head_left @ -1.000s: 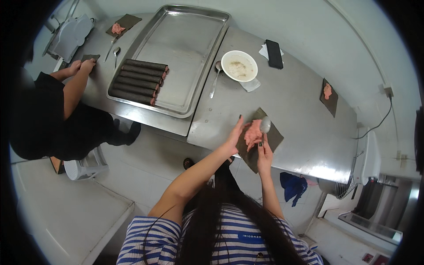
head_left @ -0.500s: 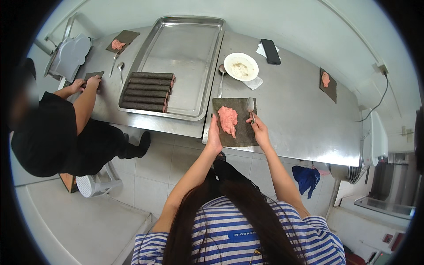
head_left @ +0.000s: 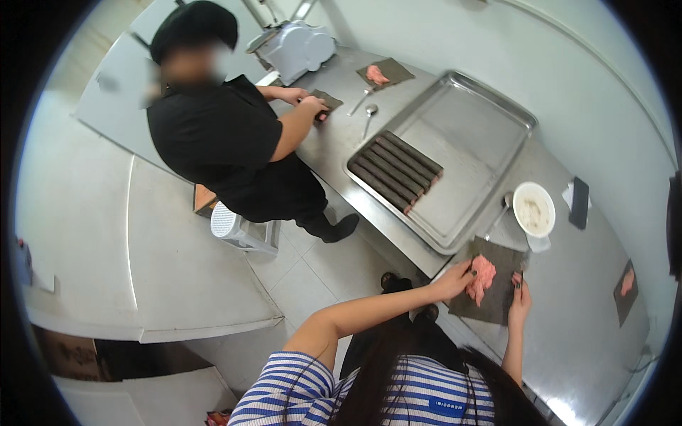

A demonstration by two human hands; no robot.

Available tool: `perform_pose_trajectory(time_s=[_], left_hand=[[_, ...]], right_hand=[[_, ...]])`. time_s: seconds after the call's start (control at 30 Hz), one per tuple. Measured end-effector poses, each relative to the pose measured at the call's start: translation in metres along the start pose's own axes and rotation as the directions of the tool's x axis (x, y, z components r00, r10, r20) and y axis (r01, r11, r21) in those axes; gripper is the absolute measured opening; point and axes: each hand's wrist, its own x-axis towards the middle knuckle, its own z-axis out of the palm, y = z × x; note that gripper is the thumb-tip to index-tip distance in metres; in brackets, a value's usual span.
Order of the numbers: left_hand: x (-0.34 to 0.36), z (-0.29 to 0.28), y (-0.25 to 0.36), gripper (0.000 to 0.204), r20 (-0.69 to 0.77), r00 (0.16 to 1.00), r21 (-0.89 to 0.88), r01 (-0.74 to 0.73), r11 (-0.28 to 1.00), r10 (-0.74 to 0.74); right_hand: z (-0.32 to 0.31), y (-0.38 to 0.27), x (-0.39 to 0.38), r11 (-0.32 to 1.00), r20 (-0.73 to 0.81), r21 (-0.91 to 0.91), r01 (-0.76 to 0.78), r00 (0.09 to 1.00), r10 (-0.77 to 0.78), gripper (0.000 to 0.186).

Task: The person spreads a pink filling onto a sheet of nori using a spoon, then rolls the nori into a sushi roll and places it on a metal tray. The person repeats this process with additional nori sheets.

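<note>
A dark seaweed sheet lies at the table's front edge with a lump of pink paste on its left half. My left hand is at the sheet's left side, fingers stretched out, fingertips against the edge of the paste. At the right side of the sheet is my right hand, its fingers curled together. Whatever they hold is too small to make out. Just beyond the sheet a spoon rests beside a white bowl with a little pale content.
A large metal tray holds several dark seaweed rolls. At the far left a co-worker in black handles another dark sheet. More sheets with paste lie at the back and right. A phone lies past the bowl.
The view has swung left, bringing more of the co-worker into sight. My left fingertips have come in to the paste. The spoon earlier in my right hand no longer shows clearly.
</note>
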Motion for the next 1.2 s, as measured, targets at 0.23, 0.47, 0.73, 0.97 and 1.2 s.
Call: perform_pose_trajectory(time_s=[0.23,0.47,0.73,0.97,1.2], left_hand=[[-0.013,-0.009,-0.019,0.077,-0.034,0.993,-0.130,-0.115,0.985,0.112],[-0.018,0.005,-0.010,0.077,-0.160,0.954,-0.040,-0.265,0.963,0.255],[-0.013,0.001,-0.027,0.072,-0.136,0.903,0.162,-0.385,0.909,0.407],[-0.015,0.002,-0.022,0.069,-0.169,0.918,0.320,-0.292,0.901,0.358],[-0.018,0.003,-0.015,0.067,-0.196,0.920,0.420,-0.234,0.877,0.339]], right_hand=[[0.018,-0.005,0.000,0.936,-0.077,-0.326,0.135,0.983,-0.169,0.029],[0.021,-0.006,0.000,0.751,-0.004,-0.632,0.194,0.967,-0.253,0.034],[0.024,-0.007,-0.001,0.756,0.006,-0.618,0.214,0.963,-0.268,0.035],[0.020,-0.015,-0.001,0.775,0.040,-0.608,0.172,0.982,-0.187,0.036],[-0.004,-0.006,-0.012,0.729,0.144,-0.631,0.266,0.963,-0.227,0.039]])
